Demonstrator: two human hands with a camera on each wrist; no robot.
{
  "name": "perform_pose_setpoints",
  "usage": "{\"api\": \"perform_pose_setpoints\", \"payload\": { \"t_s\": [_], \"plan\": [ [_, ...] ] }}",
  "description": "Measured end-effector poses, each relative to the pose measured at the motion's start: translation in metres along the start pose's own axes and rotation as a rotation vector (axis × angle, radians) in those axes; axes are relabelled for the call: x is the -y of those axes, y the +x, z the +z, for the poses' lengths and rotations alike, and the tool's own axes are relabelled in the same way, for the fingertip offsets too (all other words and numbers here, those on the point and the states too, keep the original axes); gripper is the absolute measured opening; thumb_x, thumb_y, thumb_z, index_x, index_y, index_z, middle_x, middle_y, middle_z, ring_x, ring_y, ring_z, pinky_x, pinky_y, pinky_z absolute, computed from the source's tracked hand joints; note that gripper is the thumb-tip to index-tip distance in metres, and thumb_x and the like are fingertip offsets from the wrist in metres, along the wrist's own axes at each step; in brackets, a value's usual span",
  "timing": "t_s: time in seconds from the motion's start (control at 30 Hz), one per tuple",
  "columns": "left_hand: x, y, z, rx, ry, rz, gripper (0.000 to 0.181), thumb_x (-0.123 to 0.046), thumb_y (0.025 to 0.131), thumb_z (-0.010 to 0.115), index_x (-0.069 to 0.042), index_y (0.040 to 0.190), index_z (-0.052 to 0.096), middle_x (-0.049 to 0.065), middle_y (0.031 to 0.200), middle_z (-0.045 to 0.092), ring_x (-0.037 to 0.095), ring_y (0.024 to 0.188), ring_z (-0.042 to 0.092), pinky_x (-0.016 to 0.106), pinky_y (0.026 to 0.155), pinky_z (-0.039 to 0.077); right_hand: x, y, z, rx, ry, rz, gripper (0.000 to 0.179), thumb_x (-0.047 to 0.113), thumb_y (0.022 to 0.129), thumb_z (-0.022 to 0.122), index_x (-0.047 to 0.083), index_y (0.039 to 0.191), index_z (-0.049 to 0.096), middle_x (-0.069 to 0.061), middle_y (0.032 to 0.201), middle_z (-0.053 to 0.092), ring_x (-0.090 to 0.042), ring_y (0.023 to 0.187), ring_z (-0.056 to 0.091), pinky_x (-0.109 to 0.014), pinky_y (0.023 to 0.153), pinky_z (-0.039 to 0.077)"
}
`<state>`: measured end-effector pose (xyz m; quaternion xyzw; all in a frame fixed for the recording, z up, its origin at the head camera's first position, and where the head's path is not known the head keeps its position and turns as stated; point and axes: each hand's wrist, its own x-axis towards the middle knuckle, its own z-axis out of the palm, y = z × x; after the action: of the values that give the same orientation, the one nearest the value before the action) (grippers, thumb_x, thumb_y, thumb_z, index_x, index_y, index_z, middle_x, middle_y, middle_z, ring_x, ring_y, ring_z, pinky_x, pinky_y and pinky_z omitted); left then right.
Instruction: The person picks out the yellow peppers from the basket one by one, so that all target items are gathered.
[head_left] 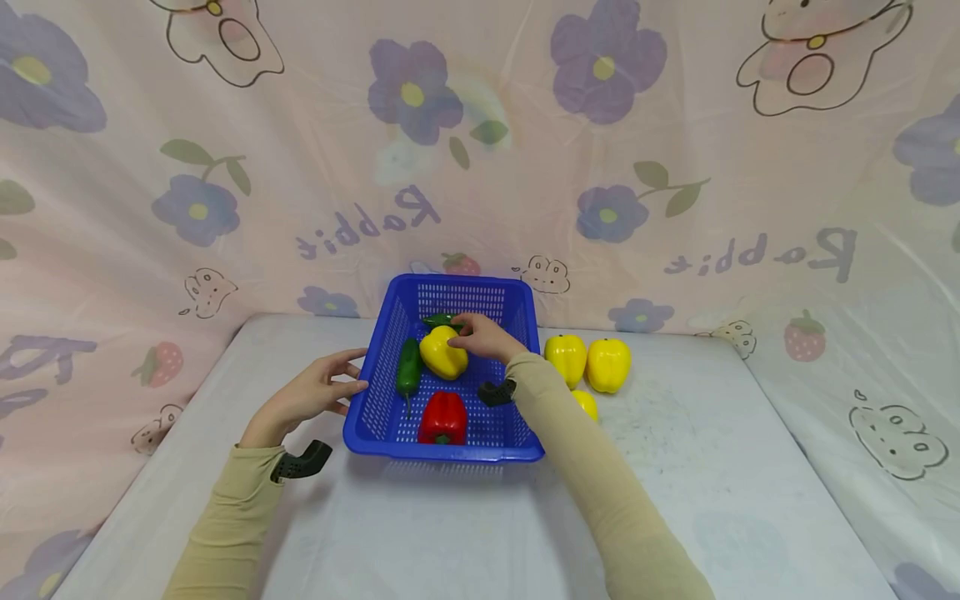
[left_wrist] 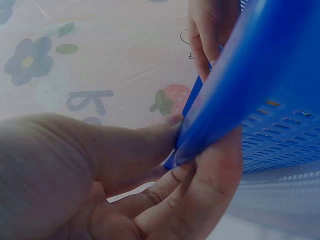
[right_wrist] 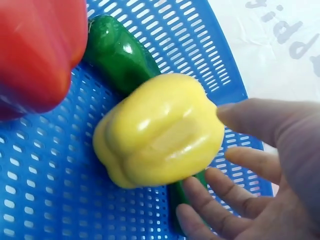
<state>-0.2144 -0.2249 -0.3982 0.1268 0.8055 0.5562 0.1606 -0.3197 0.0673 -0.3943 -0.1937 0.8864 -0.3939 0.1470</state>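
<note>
- We see the yellow pepper [head_left: 443, 352] lying in the blue basket [head_left: 384, 417], its long axis running roughly front to back, just beside our right hand [head_left: 486, 335].
- Our right hand's fingers [right_wrist: 235, 180] are spread loosely against the pepper's far side, not curled round it.
- Our left hand [head_left: 315, 392] pinches the basket's left rim, farther from the pepper.

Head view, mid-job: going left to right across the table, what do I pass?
Left hand → green pepper → red pepper → right hand → two yellow peppers outside the basket.
</note>
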Motion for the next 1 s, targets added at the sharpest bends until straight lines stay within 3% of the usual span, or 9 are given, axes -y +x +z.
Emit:
{"api": "perform_pose_setpoints", "payload": {
  "t_s": [0.37,0.7,1.0],
  "plan": [
    [0.0002,-0.0002,0.0007,-0.002,-0.006,0.002,0.066,-0.009,0.097,0.057,0.002,0.15,0.02,0.027,0.113,0.048,0.027,0.085,0.064,0.04,0.068,0.058,0.0009,-0.0019,0.0033,0.035,-0.042,0.012,0.043,0.02,0.091,0.066,0.002,0.129,0.055,-0.014,0.112,0.059,-0.027,0.099,0.055,-0.037,0.089,0.049],
    [0.0003,-0.0003,0.0004,-0.007,0.0,-0.004,0.066,-0.01,0.097,0.057,0.001,0.15,0.02,0.025,0.112,0.049,0.028,0.085,0.064,0.04,0.069,0.058,0.0001,-0.0012,0.0066,0.077,-0.019,0.027,0.043,0.018,0.087,0.072,0.003,0.123,0.055,-0.016,0.122,0.056,-0.028,0.11,0.054,-0.039,0.095,0.047],
    [-0.0005,-0.0006,0.0006,-0.01,0.004,-0.001,0.066,-0.01,0.096,0.057,0.001,0.15,0.021,0.025,0.111,0.049,0.028,0.085,0.064,0.04,0.068,0.058,-0.001,-0.0009,0.0062,0.138,-0.026,0.003,0.059,0.015,0.087,0.071,0.006,0.14,0.046,-0.017,0.131,0.052,-0.03,0.118,0.05,-0.041,0.099,0.044]
  ]
}}
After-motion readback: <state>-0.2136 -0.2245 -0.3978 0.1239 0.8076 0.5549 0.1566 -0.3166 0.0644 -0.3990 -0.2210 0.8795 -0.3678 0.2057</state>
